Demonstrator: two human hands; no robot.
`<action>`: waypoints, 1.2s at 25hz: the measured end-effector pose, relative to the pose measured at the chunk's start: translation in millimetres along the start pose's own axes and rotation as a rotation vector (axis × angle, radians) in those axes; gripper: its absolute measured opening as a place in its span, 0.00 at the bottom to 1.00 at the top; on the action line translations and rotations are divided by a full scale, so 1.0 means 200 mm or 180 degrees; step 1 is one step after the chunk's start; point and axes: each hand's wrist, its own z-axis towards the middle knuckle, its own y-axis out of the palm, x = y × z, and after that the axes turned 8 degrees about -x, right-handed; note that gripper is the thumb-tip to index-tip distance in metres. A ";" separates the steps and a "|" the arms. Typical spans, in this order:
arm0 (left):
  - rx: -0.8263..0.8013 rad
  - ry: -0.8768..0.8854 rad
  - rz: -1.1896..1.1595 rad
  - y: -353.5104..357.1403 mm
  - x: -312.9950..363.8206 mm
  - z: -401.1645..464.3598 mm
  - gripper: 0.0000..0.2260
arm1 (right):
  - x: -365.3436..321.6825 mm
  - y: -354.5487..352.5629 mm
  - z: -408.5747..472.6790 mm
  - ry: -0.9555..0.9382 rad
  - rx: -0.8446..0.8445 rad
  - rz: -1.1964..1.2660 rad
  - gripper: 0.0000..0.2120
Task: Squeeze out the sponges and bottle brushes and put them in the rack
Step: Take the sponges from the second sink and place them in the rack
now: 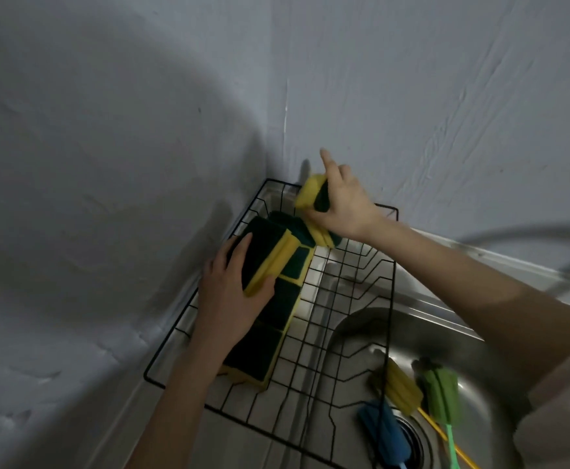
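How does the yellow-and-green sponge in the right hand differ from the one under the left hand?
The yellow-and-green sponge in the right hand is lifted above the black wire rack, pinched in the right hand. The yellow-and-green sponge under the left hand sits in the rack on other sponges, with the left hand pressed on top. The first looks squashed, the second keeps its block shape. Both share the same colours.
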 end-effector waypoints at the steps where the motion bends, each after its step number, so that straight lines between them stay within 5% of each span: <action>1: 0.0010 0.0021 0.0016 0.01 -0.01 0.01 0.34 | -0.01 0.03 0.04 -0.0052 -0.0036 -0.0143 0.47; 18: -0.0105 -0.0133 0.0193 0.05 -0.09 0.05 0.35 | 0.13 0.29 0.14 -0.0021 -0.0278 -0.0405 0.35; 22: -0.0226 -0.0008 0.0213 0.02 -0.07 0.07 0.29 | 0.07 0.27 -0.03 -0.0153 0.0496 0.0854 0.23; 27: -0.0595 0.0183 0.0827 -0.02 -0.05 0.05 0.30 | 0.03 0.26 -0.18 0.0487 -0.0945 0.2280 0.18; 30: -0.0678 0.0239 0.1303 -0.01 -0.03 0.06 0.29 | 0.03 0.28 -0.22 0.0629 -0.0968 0.2740 0.15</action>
